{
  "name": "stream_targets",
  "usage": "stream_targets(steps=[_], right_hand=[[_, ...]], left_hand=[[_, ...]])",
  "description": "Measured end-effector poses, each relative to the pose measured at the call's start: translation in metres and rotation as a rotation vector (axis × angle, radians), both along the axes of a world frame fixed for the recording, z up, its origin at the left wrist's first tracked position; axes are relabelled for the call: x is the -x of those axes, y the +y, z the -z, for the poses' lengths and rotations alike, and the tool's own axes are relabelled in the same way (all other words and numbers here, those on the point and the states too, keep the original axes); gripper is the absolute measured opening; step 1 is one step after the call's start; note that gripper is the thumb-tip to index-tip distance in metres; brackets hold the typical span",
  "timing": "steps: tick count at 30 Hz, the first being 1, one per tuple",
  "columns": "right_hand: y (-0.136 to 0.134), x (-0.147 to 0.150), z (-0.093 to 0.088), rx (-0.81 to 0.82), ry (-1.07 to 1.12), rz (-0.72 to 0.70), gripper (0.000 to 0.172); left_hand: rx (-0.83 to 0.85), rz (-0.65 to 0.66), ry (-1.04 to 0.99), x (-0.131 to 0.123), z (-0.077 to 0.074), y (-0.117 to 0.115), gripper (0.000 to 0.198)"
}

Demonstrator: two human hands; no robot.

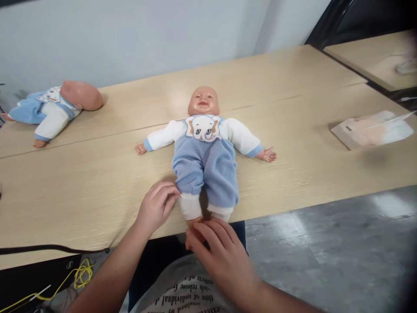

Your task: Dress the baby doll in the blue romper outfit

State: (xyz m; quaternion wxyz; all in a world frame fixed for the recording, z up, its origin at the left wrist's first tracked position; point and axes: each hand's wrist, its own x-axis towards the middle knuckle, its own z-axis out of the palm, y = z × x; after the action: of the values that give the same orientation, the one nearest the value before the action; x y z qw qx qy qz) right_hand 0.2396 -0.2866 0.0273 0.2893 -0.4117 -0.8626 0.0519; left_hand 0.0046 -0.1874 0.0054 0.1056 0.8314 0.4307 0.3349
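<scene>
- Doll face-up on table, long axis running away from person, head far, feet at near edge.
- Left hand at its leg cuff, fingers curled, pinching fabric.
- Right hand just below, touching feet; grasp unclear.

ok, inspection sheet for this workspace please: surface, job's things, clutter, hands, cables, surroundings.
Surface: light wood table, seam along its length.
Job's things: doll on its back, arms spread, feet at the near edge.
Clutter: second doll far left; flat packet at right.
Hands: left hand curled on the doll's trouser cuff; right hand open, fingers at its feet.
Cables: black cable along the near edge; yellow cable below.
Surroundings: pale wall, grey floor.
</scene>
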Motion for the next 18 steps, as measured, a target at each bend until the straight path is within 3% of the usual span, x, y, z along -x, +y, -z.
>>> stream_targets(steps=[4, 11, 18], right_hand=[[0.015, 0.006, 0.005, -0.024, -0.022, -0.030, 0.008], [0.027, 0.012, 0.007, -0.064, -0.115, -0.085, 0.018], [0.032, 0.012, 0.003, -0.136, -0.220, -0.158, 0.015]], left_hand=[[-0.014, 0.036, 0.046, 0.001, -0.005, 0.001, 0.010], [0.063, 0.146, 0.165, 0.002, -0.019, -0.015, 0.009], [0.068, 0.052, 0.081, -0.003, -0.013, -0.016, 0.009]])
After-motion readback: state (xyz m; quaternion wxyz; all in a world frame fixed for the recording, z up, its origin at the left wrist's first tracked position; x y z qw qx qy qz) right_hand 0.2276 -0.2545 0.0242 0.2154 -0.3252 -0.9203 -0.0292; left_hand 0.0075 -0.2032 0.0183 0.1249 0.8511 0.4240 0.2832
